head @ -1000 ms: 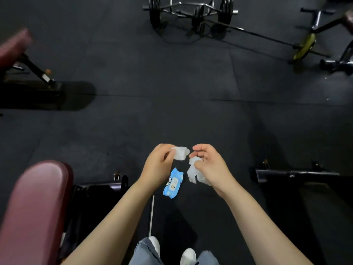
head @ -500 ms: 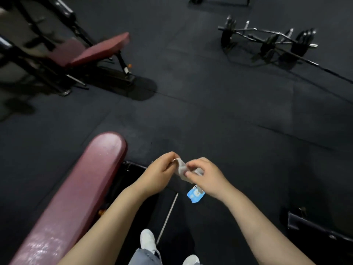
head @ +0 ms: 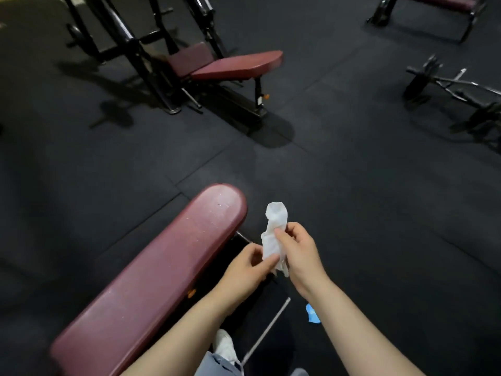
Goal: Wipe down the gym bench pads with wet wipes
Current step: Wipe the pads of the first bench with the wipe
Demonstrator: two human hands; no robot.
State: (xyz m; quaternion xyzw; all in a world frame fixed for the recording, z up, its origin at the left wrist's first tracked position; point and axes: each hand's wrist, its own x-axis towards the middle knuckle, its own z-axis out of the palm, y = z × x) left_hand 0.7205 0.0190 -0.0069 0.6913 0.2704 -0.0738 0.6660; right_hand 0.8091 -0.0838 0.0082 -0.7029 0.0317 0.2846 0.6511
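Note:
A long maroon bench pad (head: pixel 151 278) runs from the lower left up to the middle of the view, with dusty specks on it. Just right of its far end I hold a white wet wipe (head: pixel 274 232) upright between both hands. My left hand (head: pixel 245 270) pinches its lower edge and my right hand (head: pixel 299 253) grips its middle. The wipe's top stands free above my fingers. The blue wipe pack (head: pixel 313 316) lies on the floor, mostly hidden behind my right forearm.
A second maroon bench (head: pixel 230 67) on a black frame stands at the upper middle. A barbell with plates (head: pixel 455 88) lies on the floor at the right. Another bench (head: pixel 433 6) sits at the top right. My white shoe (head: pixel 225 346) is at the bottom. The floor is dark rubber matting.
The view has swung left, bringing the near bench pad toward the centre. The wipe, bunched between my fingertips before, now stands drawn out lengthwise. The blue pack has slipped behind my right forearm.

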